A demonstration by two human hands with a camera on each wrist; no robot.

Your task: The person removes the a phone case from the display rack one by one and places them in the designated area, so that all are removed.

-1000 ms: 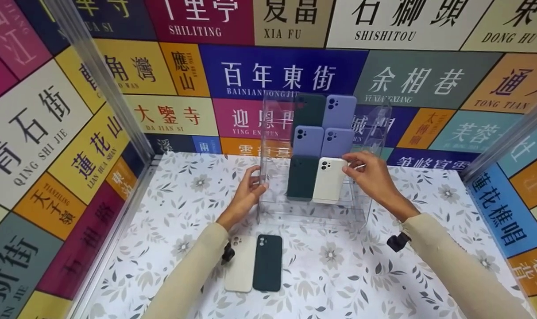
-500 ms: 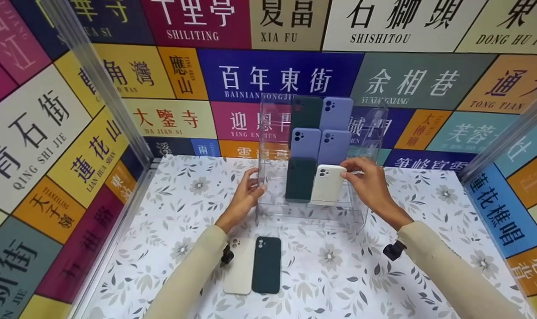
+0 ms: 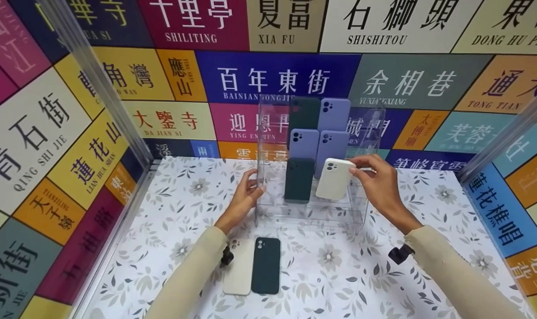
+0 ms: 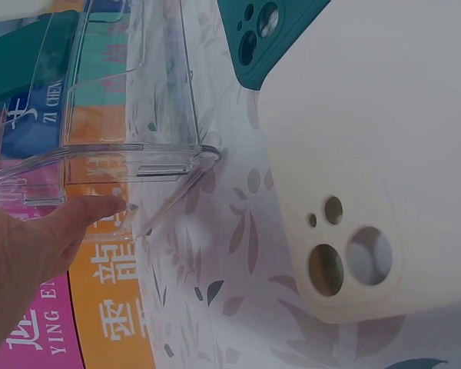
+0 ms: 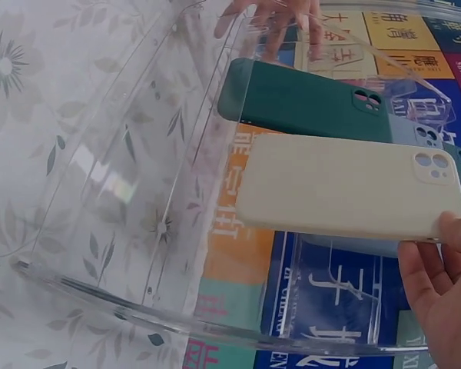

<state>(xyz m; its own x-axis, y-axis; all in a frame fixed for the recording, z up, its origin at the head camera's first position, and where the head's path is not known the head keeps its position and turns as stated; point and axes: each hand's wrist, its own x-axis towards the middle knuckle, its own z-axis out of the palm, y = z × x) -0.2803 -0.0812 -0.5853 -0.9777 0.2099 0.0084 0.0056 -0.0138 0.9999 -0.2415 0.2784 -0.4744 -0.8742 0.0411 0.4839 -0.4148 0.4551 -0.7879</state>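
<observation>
In the head view my right hand (image 3: 376,181) pinches a cream phone case (image 3: 334,179) by its upper right edge. The case tilts in front of the bottom tier of a clear acrylic stand (image 3: 310,217). Left of it on that tier leans a dark green case (image 3: 299,179). Behind and above are a left lavender case (image 3: 303,141), a right lavender case (image 3: 332,144), a top lavender case (image 3: 335,111) and a top green case (image 3: 304,110). My left hand (image 3: 244,199) rests its fingertips against the stand's left side, thumb apart from the fingers.
On the flower-patterned table (image 3: 175,208), by my left forearm, lie another cream case (image 3: 238,270) and another dark green case (image 3: 267,266), side by side. Printed sign panels (image 3: 277,73) wall in the back and sides, with clear posts (image 3: 104,75) at the corners.
The right hand has drawn the cream case off its place beside the green case, to the right, and it now leans more. My left hand stays at the stand's side.
</observation>
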